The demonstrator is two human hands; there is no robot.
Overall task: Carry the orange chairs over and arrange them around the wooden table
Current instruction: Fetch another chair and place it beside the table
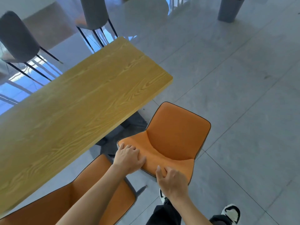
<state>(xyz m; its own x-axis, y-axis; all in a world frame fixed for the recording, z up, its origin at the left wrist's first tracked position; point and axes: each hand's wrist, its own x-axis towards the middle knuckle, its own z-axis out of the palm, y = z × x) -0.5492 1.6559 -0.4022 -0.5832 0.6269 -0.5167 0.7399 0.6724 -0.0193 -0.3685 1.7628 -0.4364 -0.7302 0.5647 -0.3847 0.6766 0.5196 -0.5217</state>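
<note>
An orange chair (177,135) stands by the near right corner of the long wooden table (78,101), its seat facing the table's end. My left hand (129,157) grips the top of its backrest on the left side. On the right side of that backrest top, my right hand (172,179) holds the edge with curled fingers. A second orange chair (56,207) sits at the table's near long side, below my left forearm, partly hidden by it.
Two grey-backed chairs with thin black legs (17,38) (95,13) stand along the table's far side. A grey bin (230,8) stands at the top right. Grey floor tiles (243,88) spread out to the right. My shoes (232,213) show at the bottom.
</note>
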